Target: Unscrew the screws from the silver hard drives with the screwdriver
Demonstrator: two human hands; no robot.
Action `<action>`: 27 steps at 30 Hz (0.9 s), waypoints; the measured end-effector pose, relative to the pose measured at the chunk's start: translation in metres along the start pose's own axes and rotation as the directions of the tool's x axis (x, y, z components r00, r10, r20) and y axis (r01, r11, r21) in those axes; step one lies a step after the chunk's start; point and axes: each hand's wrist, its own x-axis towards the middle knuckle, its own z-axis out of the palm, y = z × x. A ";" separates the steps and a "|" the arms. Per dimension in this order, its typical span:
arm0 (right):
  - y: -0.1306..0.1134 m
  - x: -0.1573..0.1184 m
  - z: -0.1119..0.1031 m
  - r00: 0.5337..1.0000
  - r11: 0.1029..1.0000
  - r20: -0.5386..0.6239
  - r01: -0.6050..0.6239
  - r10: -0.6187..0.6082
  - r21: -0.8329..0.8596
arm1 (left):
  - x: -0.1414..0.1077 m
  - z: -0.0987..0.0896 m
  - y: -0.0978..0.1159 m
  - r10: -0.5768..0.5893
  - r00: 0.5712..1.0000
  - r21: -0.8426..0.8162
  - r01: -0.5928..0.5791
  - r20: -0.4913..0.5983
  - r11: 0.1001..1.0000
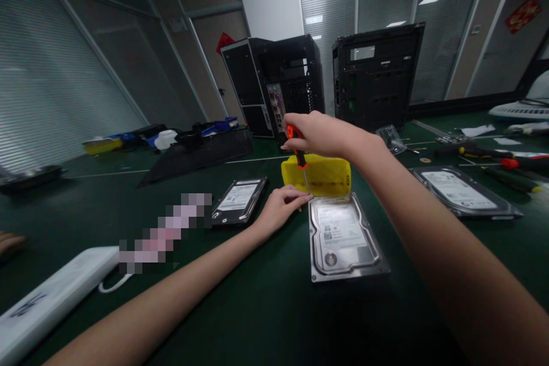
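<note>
My right hand [315, 134] is closed around the handle of a red and black screwdriver [302, 161], held nearly upright. Its thin shaft points down to the far left corner of a silver hard drive [341, 234] lying label up on the table. Close by the screwdriver's tip, my left hand [283, 206] has its thumb and forefinger pinched together at that same corner. What sits between those fingertips is too small to tell. A yellow bin [317, 176] stands right behind the drive, its inside hidden from here.
A smaller hard drive [240, 200] lies left of my left hand, and another hard drive [463, 191] beyond my right forearm. Pliers [484, 151] and other tools are at the right. Two black computer cases [377, 77] stand behind. A white power strip [55, 291] occupies the near left.
</note>
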 end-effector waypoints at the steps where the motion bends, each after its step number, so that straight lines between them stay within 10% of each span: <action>1: 0.000 0.000 0.000 1.000 1.000 0.000 -0.001 0.001 0.000 | 0.000 0.000 0.000 0.005 1.000 -0.017 -0.005 0.011 1.000; 27: 0.004 -0.001 -0.002 1.000 0.999 0.006 0.000 0.000 -0.041 | -0.001 0.002 -0.001 -0.055 0.998 -0.129 0.057 0.021 0.990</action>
